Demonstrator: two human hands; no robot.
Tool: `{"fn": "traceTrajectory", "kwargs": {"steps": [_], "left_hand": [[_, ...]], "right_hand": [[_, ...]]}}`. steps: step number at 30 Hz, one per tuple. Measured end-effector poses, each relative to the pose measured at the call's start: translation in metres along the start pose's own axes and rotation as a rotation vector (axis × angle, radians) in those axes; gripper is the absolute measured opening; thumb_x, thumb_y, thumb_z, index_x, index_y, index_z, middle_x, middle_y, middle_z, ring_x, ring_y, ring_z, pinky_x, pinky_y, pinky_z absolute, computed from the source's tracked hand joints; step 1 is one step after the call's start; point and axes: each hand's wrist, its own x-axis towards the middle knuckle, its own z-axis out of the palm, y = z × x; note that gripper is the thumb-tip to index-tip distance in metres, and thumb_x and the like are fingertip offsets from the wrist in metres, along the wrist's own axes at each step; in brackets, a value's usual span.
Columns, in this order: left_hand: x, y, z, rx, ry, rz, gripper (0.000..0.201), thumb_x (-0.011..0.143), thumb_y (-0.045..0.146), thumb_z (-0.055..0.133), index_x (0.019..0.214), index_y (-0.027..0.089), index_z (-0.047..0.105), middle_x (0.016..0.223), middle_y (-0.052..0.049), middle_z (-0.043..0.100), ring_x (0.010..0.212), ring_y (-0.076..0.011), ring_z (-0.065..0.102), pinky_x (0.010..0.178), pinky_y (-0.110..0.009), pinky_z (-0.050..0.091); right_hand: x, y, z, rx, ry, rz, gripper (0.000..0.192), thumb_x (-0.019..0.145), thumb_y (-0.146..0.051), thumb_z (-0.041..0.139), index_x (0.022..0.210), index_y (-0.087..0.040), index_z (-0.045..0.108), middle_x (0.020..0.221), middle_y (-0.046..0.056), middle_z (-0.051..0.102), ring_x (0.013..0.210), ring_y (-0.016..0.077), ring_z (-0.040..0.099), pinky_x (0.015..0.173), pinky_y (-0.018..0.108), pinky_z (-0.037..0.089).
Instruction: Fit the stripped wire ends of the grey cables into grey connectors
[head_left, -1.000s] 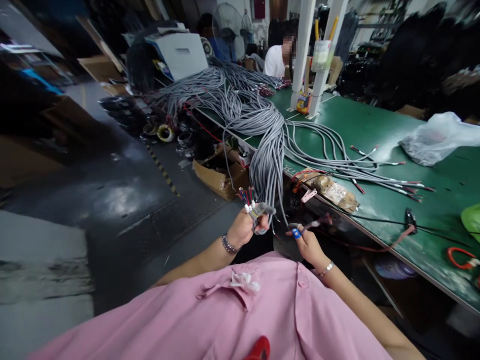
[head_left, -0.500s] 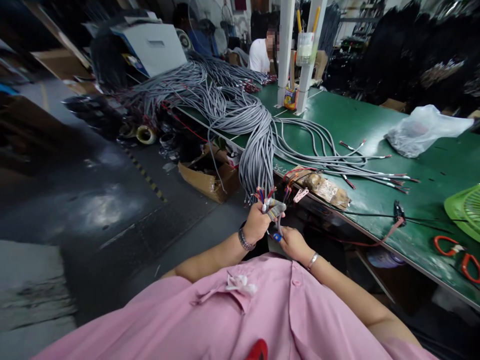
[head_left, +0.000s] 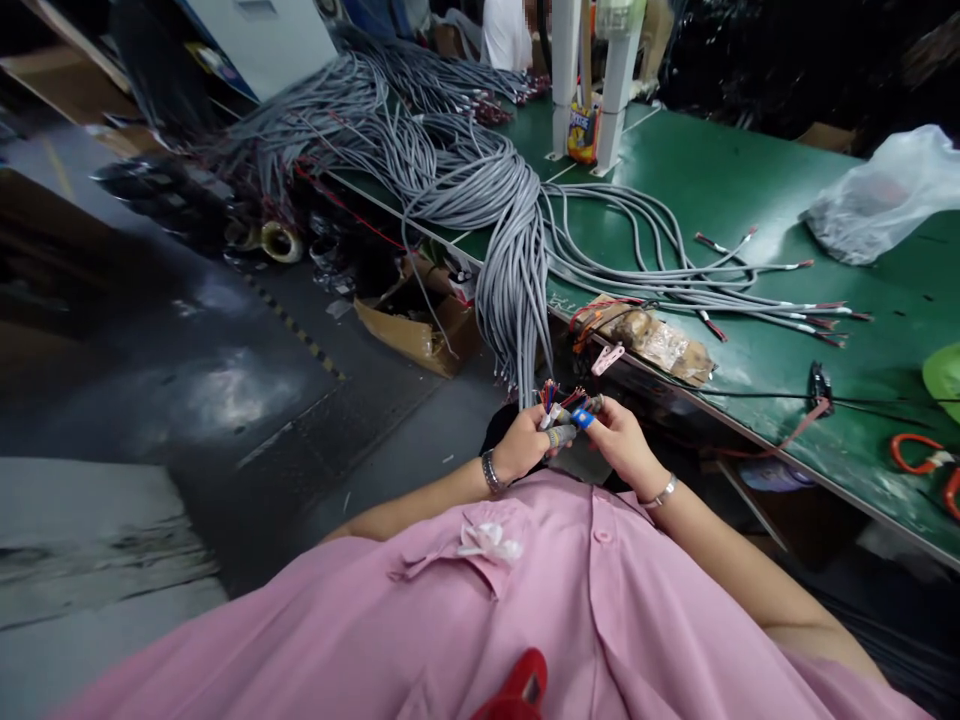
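Note:
My left hand [head_left: 525,448] is closed around the stripped ends of grey cables [head_left: 559,412], whose red and blue inner wires fan out above my fingers. My right hand [head_left: 621,438], with a blue wrap on one fingertip, pinches the same cable ends from the right. Both hands meet just below the green table's edge [head_left: 675,385]. A thick bundle of grey cables [head_left: 517,270] hangs over that edge right above my hands.
More grey cables with red tips [head_left: 750,290] spread over the green table. A taped brown packet [head_left: 652,345], a white plastic bag [head_left: 877,195], red-handled scissors [head_left: 926,455] and white posts [head_left: 592,80] sit there. A cardboard box [head_left: 420,330] lies on the floor. A person in white sits far back.
My right hand has come up from lower right to meet my left hand at the cable ends. The view has tilted down and both hands sit nearer the table edge.

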Motion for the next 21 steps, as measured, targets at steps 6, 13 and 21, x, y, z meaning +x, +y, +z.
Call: {"fn": "traceTrajectory", "kwargs": {"steps": [6, 13, 21], "left_hand": [[0.002, 0.011, 0.002, 0.072, -0.079, -0.072, 0.029, 0.07, 0.041, 0.072, 0.064, 0.014, 0.061, 0.05, 0.0, 0.056, 0.04, -0.0071, 0.041, 0.042, -0.022, 0.031], [0.011, 0.013, 0.003, -0.048, 0.052, -0.097, 0.032, 0.069, 0.043, 0.072, 0.066, 0.013, 0.063, 0.055, -0.003, 0.061, 0.04, -0.0061, 0.04, 0.04, -0.022, 0.029], [0.019, 0.008, 0.006, -0.131, 0.176, -0.099, 0.031, 0.068, 0.042, 0.072, 0.067, 0.012, 0.065, 0.054, -0.002, 0.06, 0.042, -0.0054, 0.039, 0.042, -0.021, 0.025]], "right_hand": [[0.003, -0.007, -0.006, 0.004, -0.106, -0.013, 0.027, 0.08, -0.043, 0.064, 0.086, -0.017, 0.061, 0.069, -0.001, 0.059, 0.056, 0.0093, 0.047, 0.05, 0.022, 0.039], [0.011, -0.012, -0.007, 0.001, -0.057, 0.007, 0.029, 0.077, -0.046, 0.066, 0.078, -0.017, 0.064, 0.064, -0.002, 0.056, 0.053, 0.0089, 0.043, 0.05, 0.023, 0.037], [0.01, 0.004, -0.007, 0.168, 0.077, 0.076, 0.03, 0.072, -0.045, 0.072, 0.074, -0.018, 0.061, 0.062, -0.003, 0.054, 0.052, 0.0091, 0.043, 0.05, 0.024, 0.038]]}}
